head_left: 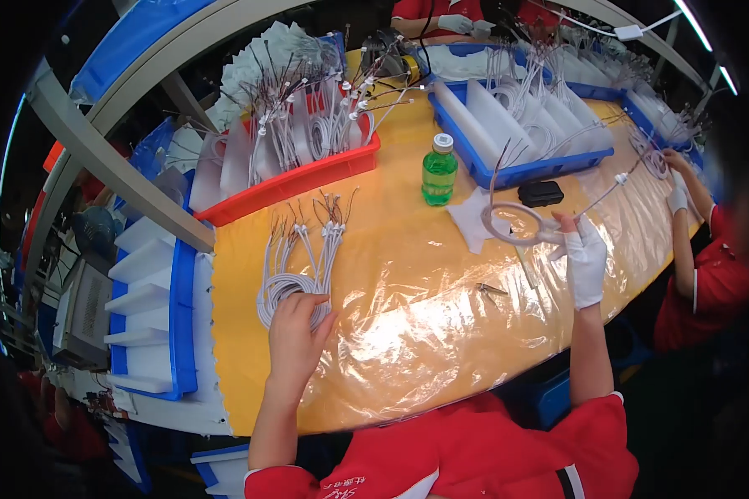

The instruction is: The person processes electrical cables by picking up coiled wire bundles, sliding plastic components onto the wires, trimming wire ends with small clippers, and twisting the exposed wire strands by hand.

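My bare left hand (298, 333) rests at the front of a bunch of coiled white cables (268, 291) on the table, its fingers curled over the coils. Their brown-tipped wire ends and white connectors point away from me. In my right hand (585, 259), which wears a white glove with bare fingertips showing, a single coiled cable (502, 235) is pinched above the table. One end of this cable sticks up, and another runs off to the upper right with a white connector (621, 179). Below the held coil lies a white cloth-like piece (469, 220).
A red bin (291, 182) and a blue bin (549, 169) hold cables between white dividers. Near them stand a green bottle (439, 172) and a black object (540, 194). Small snips (491, 289) lie mid-table. A blue divider tray (183, 324) sits left; a co-worker (699, 274) works at right.
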`<state>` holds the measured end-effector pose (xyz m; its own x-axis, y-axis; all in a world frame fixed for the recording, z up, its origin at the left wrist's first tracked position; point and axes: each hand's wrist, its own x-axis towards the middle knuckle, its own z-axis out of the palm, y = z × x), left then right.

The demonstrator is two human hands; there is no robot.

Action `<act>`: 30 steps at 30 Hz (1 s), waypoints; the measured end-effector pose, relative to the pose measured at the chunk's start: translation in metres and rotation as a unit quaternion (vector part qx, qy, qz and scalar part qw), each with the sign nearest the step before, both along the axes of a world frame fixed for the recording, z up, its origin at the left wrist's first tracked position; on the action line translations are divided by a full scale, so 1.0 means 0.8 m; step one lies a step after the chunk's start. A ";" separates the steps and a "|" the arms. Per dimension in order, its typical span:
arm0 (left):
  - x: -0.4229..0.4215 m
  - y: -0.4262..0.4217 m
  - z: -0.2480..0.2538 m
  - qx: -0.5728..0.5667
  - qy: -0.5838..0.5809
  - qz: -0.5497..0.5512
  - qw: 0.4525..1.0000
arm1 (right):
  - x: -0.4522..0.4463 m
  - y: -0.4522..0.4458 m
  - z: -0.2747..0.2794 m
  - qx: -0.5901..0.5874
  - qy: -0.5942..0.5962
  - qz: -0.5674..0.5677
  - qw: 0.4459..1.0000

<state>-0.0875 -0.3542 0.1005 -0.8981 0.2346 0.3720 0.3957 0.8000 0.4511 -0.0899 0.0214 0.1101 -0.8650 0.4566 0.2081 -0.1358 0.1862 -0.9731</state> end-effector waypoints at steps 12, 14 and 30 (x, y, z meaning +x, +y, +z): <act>-0.002 -0.040 -0.005 0.011 -0.167 0.067 0.984 | -0.243 0.139 -0.024 -0.094 0.048 -0.141 0.984; -0.007 -0.042 -0.007 0.047 -0.177 0.055 0.982 | -0.242 0.136 -0.042 -0.116 0.005 -0.136 0.984; 0.054 0.058 -0.007 0.074 -0.358 -0.168 0.915 | 0.041 -0.014 -0.077 0.396 -0.173 0.118 0.894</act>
